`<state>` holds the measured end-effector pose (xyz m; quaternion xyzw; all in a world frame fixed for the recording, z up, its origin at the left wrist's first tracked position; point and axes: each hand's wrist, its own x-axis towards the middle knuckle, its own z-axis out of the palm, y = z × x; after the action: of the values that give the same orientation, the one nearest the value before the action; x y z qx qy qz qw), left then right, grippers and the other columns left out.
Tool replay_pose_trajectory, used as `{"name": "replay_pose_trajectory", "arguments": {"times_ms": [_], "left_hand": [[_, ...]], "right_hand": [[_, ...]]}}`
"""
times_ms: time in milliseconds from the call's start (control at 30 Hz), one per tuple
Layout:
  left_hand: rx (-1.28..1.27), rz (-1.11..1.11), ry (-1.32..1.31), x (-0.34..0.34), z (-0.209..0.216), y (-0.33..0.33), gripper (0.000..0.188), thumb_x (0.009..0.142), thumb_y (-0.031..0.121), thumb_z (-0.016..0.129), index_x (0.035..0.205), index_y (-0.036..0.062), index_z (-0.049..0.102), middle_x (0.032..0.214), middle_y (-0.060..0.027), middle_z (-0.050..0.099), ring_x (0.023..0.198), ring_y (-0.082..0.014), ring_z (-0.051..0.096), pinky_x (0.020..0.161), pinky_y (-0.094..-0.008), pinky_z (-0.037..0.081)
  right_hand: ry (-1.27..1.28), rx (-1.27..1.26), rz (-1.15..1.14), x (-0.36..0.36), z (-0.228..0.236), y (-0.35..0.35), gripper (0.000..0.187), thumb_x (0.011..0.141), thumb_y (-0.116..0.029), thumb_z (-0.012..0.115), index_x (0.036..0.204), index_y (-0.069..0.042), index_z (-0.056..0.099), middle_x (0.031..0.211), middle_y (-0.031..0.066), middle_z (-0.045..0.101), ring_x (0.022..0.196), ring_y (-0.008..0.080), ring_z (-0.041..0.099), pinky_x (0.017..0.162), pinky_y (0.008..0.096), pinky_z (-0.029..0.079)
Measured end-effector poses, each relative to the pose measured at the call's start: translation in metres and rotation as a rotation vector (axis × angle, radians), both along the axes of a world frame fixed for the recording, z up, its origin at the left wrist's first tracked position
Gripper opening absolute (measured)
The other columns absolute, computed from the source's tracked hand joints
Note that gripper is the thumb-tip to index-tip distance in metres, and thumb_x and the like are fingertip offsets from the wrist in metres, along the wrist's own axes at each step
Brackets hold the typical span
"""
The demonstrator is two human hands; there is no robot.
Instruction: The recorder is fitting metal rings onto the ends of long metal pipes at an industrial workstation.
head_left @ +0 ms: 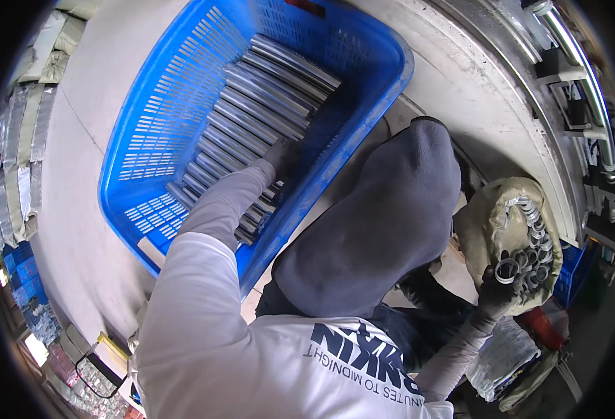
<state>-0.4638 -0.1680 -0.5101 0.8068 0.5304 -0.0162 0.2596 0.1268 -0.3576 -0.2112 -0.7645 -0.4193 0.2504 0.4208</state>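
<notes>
Head view: left hand [279,155] grasps tubes [265,98] in blue basket [161,105]; right hand [501,288] grips ring [507,270].

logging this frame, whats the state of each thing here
blue basket: tilted, part filled
metal tubes: lying side by side in rows in the basket
left hand: gloved, on the tubes
sack: open, full of metal rings
right hand: gloved, holding a metal ring at the sack

I see a pale concrete floor [84,140] stretching off left of the fingers, wrapped bundles [21,153] stacked along its far left edge, and a curved grey machine rim [475,77] with chrome piping [587,77] up beyond them at right.
</notes>
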Motion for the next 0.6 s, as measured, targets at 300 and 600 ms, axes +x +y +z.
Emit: {"name": "replay_pose_trajectory", "arguments": {"times_ms": [300, 600], "left_hand": [[0.136, -0.507, 0.578, 0.008, 0.021, 0.020, 0.028, 0.092, 0.022, 0.067, 0.118, 0.0163, 0.075, 0.116, -0.0115, 0.072, 0.116, -0.0286, 0.066, 0.107, -0.0526, 0.044], [0.619, -0.196, 0.364, 0.014, 0.012, 0.024, 0.031, 0.090, 0.025, 0.070, 0.119, 0.0170, 0.075, 0.112, -0.0108, 0.072, 0.119, -0.0319, 0.063, 0.097, -0.0532, 0.048]], "right_hand": [[0.427, 0.153, 0.018, -0.017, 0.008, 0.026, 0.062, 0.110, -0.044, 0.049, 0.157, -0.005, 0.043, 0.142, 0.0219, 0.063, 0.107, 0.0283, 0.069, 0.078, 0.0368, 0.058], [0.805, 0.209, -0.042, -0.032, 0.003, 0.004, 0.060, 0.111, -0.040, 0.048, 0.159, -0.003, 0.042, 0.141, 0.0229, 0.062, 0.108, 0.0288, 0.068, 0.090, 0.0399, 0.057]]}}
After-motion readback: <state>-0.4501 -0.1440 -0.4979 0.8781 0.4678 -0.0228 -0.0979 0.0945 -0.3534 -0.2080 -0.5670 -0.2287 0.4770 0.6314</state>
